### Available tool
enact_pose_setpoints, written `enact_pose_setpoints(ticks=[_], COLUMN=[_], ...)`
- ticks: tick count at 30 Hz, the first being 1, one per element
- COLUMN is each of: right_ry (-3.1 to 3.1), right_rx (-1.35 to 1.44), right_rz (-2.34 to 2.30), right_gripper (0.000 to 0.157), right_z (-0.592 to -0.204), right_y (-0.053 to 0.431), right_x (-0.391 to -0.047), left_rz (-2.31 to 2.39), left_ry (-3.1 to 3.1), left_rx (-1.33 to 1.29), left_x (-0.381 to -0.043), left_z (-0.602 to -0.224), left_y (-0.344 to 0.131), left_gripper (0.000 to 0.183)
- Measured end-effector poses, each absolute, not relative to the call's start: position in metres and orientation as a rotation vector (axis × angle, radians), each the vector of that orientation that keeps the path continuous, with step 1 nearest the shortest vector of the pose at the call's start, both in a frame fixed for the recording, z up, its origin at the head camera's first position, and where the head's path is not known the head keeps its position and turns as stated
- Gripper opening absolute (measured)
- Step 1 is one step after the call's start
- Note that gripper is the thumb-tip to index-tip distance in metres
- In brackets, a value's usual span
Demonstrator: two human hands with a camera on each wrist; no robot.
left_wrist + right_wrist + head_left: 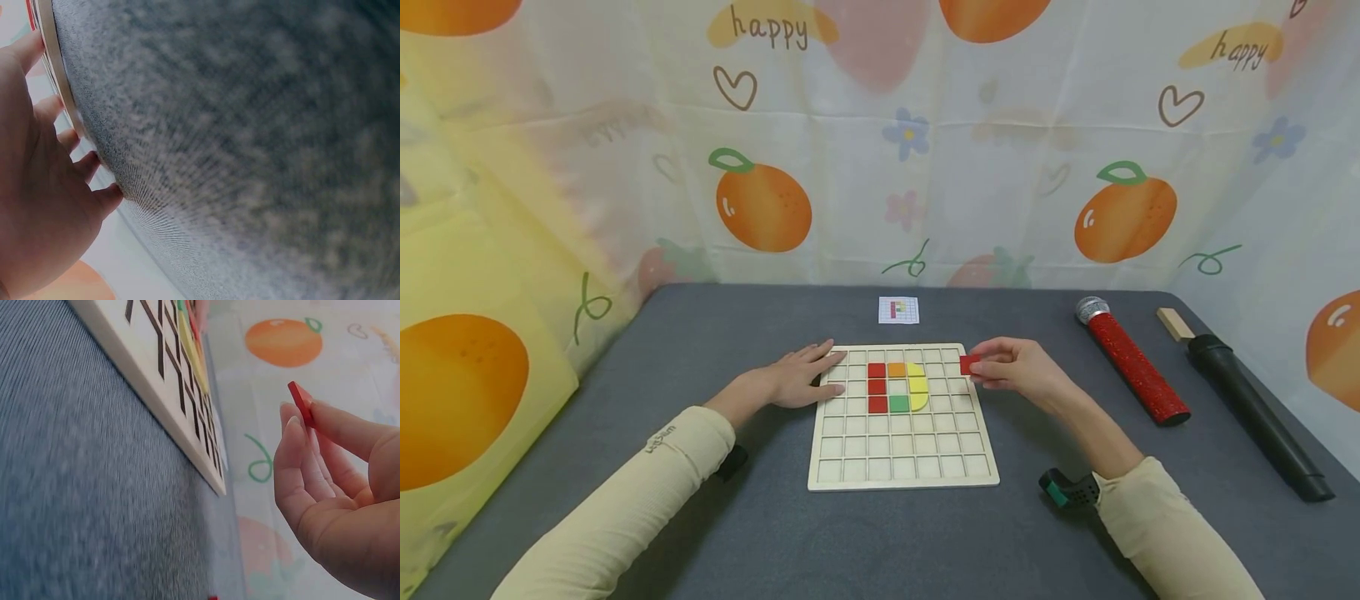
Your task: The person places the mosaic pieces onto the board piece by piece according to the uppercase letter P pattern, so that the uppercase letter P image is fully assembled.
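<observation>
A pale wooden grid board [904, 485] lies flat on the table. Red square tiles [877, 387] form a column in its upper part, beside an orange tile [896, 369], a green tile [898, 404] and yellow pieces [918, 385] with rounded outer corners. At the board's left edge, my left hand [797, 377] rests with fingers extended, fingertips touching the rim in the left wrist view. My right hand [1018, 371] pinches a thin red square tile [967, 365] between thumb and fingertips, above the board's upper right edge. In the right wrist view this red tile [300, 400] appears nearly edge-on.
A small card [898, 310] with a coloured grid pattern lies behind the board. To the right are a glittery red microphone [1135, 367] and a long black tubular object [1258, 417], with a light wooden piece [1175, 324] at its far end. A printed curtain [850, 167] hangs behind the table.
</observation>
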State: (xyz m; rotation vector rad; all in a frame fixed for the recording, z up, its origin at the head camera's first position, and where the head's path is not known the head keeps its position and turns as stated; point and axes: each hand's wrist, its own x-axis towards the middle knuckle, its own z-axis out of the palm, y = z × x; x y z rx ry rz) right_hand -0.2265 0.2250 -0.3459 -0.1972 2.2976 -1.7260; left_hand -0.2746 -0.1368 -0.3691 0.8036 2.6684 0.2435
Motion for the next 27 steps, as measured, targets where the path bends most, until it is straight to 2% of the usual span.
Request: enact_pose_setpoints(ticks=[27], right_ry=[2.166], right_rx=[-0.229], right_rz=[-1.726], right_gripper=[0.033], right_z=[-0.355], right_y=[0.173], right_x=[-0.224], left_rz=[0.222], left_ry=[2.661], left_rx=[0.816], left_x=[-0.276], left_z=[-0.370], left_y=[-0.138], left_gripper=[0.072])
